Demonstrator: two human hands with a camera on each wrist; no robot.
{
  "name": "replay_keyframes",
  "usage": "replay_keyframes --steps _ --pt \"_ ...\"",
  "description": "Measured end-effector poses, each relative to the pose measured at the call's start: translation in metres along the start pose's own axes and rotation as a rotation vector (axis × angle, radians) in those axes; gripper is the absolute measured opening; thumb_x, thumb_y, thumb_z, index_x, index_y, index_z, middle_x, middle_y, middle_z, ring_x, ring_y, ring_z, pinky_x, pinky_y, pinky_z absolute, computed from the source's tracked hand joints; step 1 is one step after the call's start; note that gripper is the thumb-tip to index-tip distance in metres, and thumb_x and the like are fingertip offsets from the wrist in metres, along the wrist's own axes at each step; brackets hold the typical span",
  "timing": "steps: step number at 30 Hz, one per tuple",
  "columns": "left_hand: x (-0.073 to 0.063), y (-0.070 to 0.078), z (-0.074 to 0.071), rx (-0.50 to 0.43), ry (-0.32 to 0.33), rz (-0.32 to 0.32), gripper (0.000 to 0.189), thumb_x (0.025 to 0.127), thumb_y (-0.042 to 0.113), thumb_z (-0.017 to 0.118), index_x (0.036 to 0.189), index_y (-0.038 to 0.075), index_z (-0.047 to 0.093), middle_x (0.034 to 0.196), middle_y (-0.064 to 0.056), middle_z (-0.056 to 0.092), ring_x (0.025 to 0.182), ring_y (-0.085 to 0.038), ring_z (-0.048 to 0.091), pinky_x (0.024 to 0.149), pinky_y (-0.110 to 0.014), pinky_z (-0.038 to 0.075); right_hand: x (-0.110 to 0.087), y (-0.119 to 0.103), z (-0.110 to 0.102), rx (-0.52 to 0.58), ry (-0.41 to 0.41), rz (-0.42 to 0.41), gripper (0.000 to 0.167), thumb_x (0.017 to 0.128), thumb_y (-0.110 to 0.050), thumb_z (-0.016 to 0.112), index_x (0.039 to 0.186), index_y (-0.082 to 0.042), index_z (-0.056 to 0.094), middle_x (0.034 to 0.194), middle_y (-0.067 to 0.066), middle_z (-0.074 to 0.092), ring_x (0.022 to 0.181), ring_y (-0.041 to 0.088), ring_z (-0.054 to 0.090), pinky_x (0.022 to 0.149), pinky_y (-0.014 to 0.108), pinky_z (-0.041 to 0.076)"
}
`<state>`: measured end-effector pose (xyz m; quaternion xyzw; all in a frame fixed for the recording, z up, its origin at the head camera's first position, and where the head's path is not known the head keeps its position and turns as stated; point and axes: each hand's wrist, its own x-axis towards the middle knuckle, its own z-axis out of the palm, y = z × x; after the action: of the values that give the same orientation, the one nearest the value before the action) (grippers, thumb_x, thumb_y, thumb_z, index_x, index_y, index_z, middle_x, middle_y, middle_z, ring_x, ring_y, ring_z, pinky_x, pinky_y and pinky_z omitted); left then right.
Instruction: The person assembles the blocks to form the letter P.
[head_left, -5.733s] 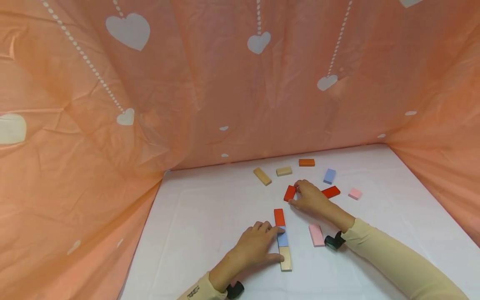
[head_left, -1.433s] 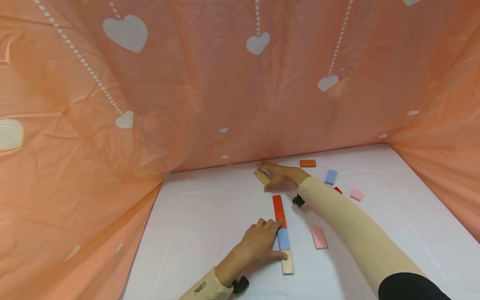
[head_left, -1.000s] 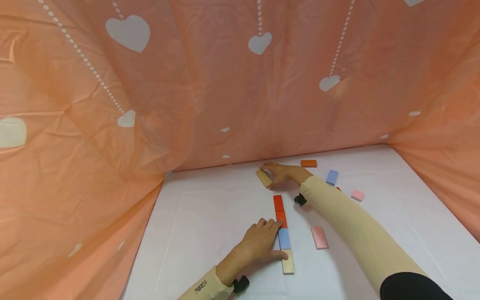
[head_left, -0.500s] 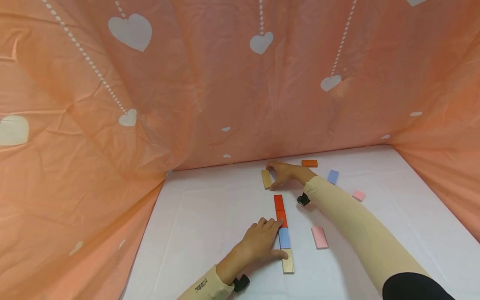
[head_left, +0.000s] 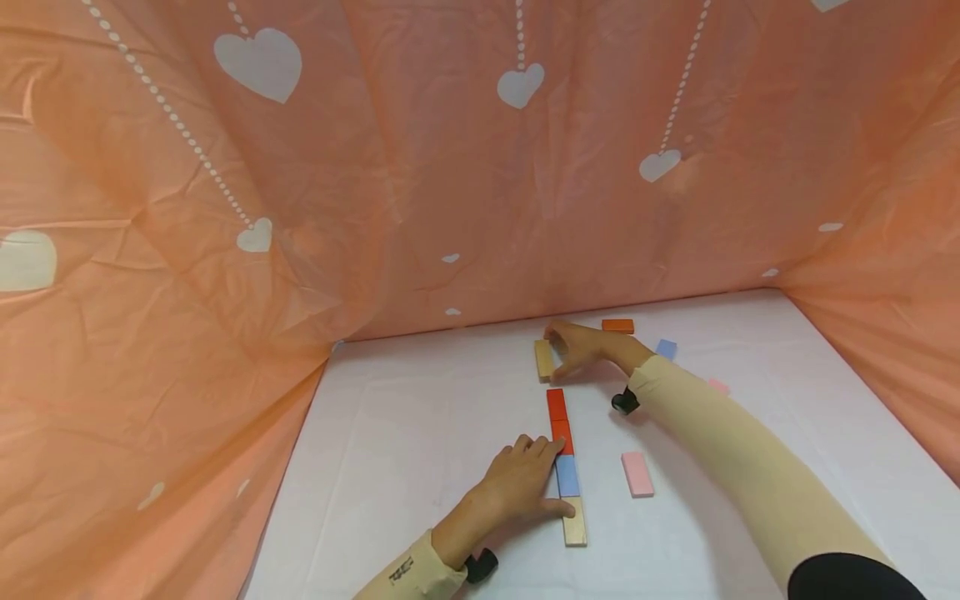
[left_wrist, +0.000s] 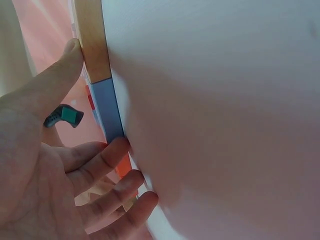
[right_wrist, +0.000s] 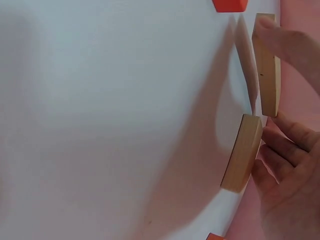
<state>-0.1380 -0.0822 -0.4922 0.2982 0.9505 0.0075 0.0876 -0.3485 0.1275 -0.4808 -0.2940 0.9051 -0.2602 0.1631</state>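
Note:
In the head view a straight row runs away from me: a plain wooden block (head_left: 575,529), a blue block (head_left: 567,476), then two red blocks (head_left: 557,405) end to end. My left hand (head_left: 517,483) rests along the row's left side, thumb on the plain block and forefinger by the nearer red one, fingers loosely extended. Beyond the row's far end, my right hand (head_left: 581,348) pinches another plain wooden block (right_wrist: 267,65) by its ends between thumb and forefinger. A third plain block (right_wrist: 242,152) is beside its other fingers in the right wrist view; the hand hides it from the head view.
An orange block (head_left: 618,326) lies at the back of the white table. A blue block (head_left: 666,349) and small pink block (head_left: 718,386) show past the right sleeve; a longer pink block (head_left: 637,474) lies right of the row. An orange cloth (head_left: 450,167) hangs behind.
A second red block has joined the row since the oldest frame. Lately my right hand has drawn the plain block rightward, turning it nearly in line with the row. My left hand stays put.

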Motion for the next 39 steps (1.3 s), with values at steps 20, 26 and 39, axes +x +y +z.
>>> replay_keyframes --steps 20,26,39 --pt "0.0 0.0 -0.004 0.0 0.009 0.008 0.098 0.085 0.073 0.078 0.159 0.016 0.05 0.144 -0.001 0.062 0.128 -0.022 0.057 0.099 -0.038 0.054 -0.01 0.007 0.0 0.064 -0.052 0.014 0.082 0.083 -0.036 0.094 0.141 -0.001 0.049 0.147 0.021 0.052 0.14 0.037 0.048 0.124 0.054 0.035" --pt "0.0 0.0 -0.004 -0.008 0.004 0.003 0.097 0.085 0.072 0.078 0.159 0.015 0.05 0.145 -0.001 0.062 0.129 -0.022 0.057 0.101 -0.039 0.054 -0.009 0.008 0.001 0.058 -0.062 0.002 0.083 0.083 -0.037 0.094 0.141 0.0 0.049 0.146 0.021 0.052 0.138 0.037 0.048 0.124 0.054 0.035" --pt "0.0 0.0 -0.002 -0.024 0.001 -0.001 0.098 0.086 0.071 0.079 0.16 0.015 0.048 0.146 -0.002 0.061 0.13 -0.023 0.056 0.102 -0.04 0.053 -0.012 0.01 0.004 0.048 -0.06 -0.015 0.077 0.087 -0.037 0.091 0.141 -0.001 0.049 0.148 0.021 0.049 0.14 0.038 0.045 0.123 0.057 0.033"
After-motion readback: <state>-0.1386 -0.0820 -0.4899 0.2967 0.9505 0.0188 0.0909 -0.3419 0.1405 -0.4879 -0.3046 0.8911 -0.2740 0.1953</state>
